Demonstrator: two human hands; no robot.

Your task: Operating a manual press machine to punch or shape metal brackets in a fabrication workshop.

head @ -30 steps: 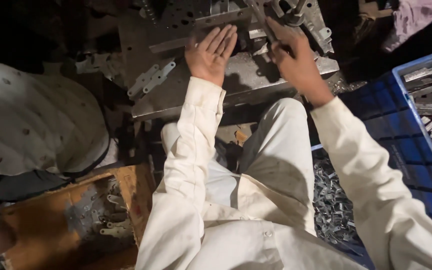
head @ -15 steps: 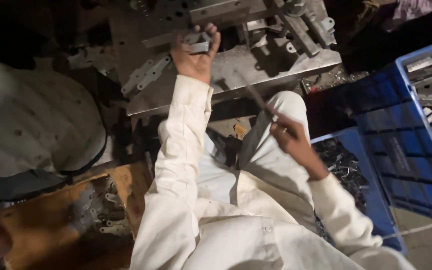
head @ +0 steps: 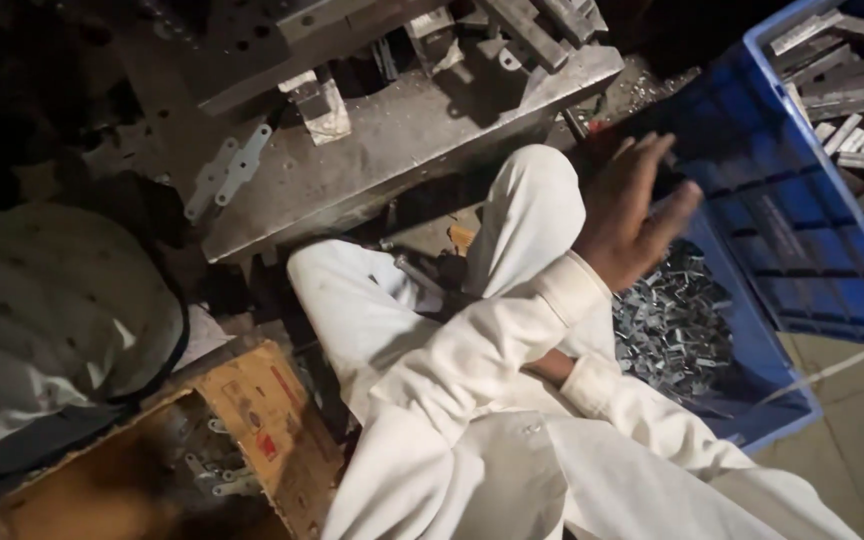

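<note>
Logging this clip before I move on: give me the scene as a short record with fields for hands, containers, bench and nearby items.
left hand: open, fingers spread, reaching across the body over the blue crate of small metal parts
right hand: hidden under the left sleeve
second crate: blue, holds long metal strips
bench: metal work plate with a flat hinge piece on it
nearby: cardboard box, lower left

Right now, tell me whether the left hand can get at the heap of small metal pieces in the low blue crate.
Probably yes. The left hand, open and empty-looking, hangs just above the heap of small metal pieces; the low blue crate is open-topped and nothing lies between.
</note>
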